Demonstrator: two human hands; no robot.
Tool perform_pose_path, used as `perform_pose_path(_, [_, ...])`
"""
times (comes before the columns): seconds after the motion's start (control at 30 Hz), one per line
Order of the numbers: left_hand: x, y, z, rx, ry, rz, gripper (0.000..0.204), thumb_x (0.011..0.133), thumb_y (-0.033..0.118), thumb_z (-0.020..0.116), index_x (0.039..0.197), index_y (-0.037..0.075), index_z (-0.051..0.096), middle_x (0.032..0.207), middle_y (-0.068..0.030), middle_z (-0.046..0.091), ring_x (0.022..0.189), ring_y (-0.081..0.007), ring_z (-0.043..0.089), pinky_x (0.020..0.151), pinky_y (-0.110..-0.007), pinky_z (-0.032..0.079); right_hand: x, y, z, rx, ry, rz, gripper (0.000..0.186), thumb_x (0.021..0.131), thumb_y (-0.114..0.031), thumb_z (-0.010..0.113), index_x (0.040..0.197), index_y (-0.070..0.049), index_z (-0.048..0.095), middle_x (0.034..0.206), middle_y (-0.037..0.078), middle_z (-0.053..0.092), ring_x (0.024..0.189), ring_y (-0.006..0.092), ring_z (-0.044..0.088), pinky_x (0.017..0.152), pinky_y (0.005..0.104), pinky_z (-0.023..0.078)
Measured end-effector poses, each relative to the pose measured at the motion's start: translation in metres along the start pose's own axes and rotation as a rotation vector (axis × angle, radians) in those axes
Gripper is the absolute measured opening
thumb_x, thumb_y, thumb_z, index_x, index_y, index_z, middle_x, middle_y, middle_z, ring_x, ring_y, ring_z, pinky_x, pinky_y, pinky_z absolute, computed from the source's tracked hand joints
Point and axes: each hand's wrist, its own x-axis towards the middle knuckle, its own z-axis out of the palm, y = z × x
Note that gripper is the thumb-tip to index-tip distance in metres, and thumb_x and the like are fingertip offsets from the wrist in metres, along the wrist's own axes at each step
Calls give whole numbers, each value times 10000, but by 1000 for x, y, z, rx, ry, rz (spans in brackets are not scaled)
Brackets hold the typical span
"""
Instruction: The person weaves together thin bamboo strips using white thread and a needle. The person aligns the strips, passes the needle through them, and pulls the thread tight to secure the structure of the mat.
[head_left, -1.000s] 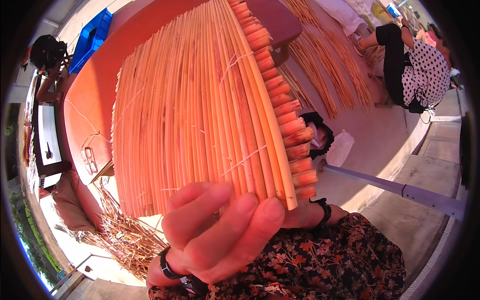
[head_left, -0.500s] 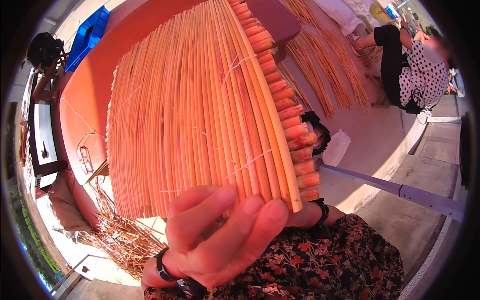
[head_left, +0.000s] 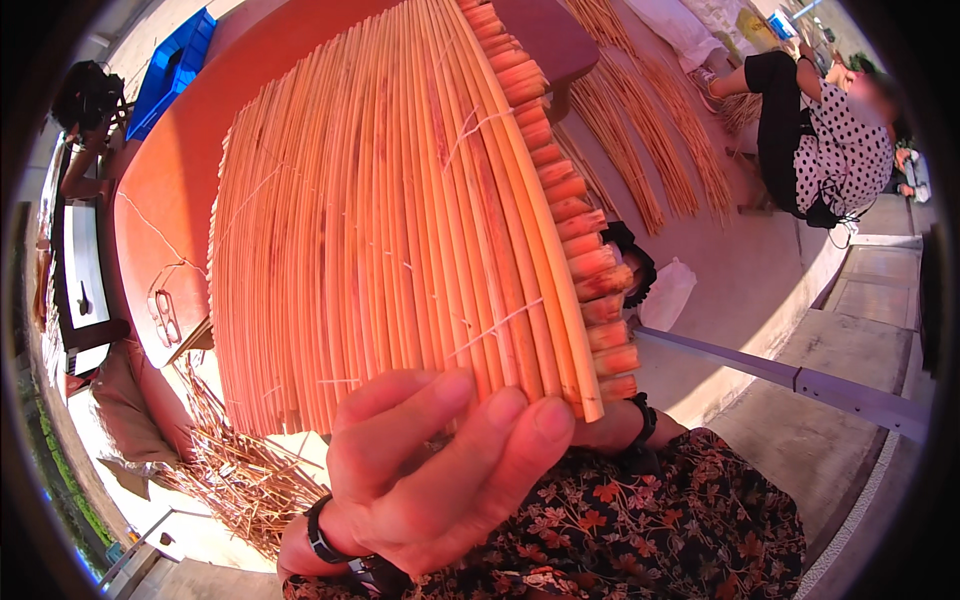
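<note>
A mat of straight orange-tan stalks (head_left: 340, 240), laid side by side and bound with thin pale threads, fills the middle. Along its right edge, a row of thick, short-cut stalk ends (head_left: 585, 225) sticks out. My left hand (head_left: 435, 470) is closed at the mat's near edge, its fingertips pressed against the lower stalk ends. Of my right arm, the wrist with a black band (head_left: 642, 425) shows beside the mat's near right corner. That hand itself is hidden behind the mat, so its fingers cannot be seen.
The mat overlies a reddish table (head_left: 150, 225) with eyeglasses (head_left: 164, 318) on it. Loose stalks (head_left: 235, 475) pile at lower left; longer ones (head_left: 650, 130) lie on the floor. A blue crate (head_left: 172, 75) stands far left. A person in a dotted top (head_left: 845, 150) sits at right, beyond a metal bar (head_left: 740, 357).
The view has shifted very slightly, with the surroundings at left moving a little leftward. My left hand keeps the same hold at the mat's near edge.
</note>
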Motion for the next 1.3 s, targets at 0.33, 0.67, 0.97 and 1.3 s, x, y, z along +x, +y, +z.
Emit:
perform_pose_path(0.33, [-1,-1,12,-83,117,-16,312,572,263,844,870,202,774,777,102,606,720,-114,590,581,-257,465,8,-13,3,26,-27,83,176,993,-8,587,1145,-64,519,1017,-29,577,841,28,561,696,202,490])
perform_pose_path(0.67, [0,2,-6,-60,-121,-42,309,598,172,796,907,171,789,831,61,676,726,-145,617,625,-286,495,4,-19,23,-41,55,52,179,1038,-136,549,1200,-63,564,1031,54,660,738,103,595,656,278,518])
perform_pose_path(0.97, [-11,-5,-5,-97,-125,0,298,662,110,783,957,154,795,906,36,717,741,-136,627,612,-284,504,3,-27,27,31,190,115,279,1045,-236,553,1273,-77,533,1075,19,606,798,81,529,663,253,436])
perform_pose_path(1.3, [-24,-24,-26,-161,-458,112,385,708,51,745,1092,66,773,1124,-43,684,940,-208,615,732,-345,548,6,-31,35,-10,136,122,720,999,-558,543,1494,-63,374,1406,86,551,1283,229,549,1053,419,469])
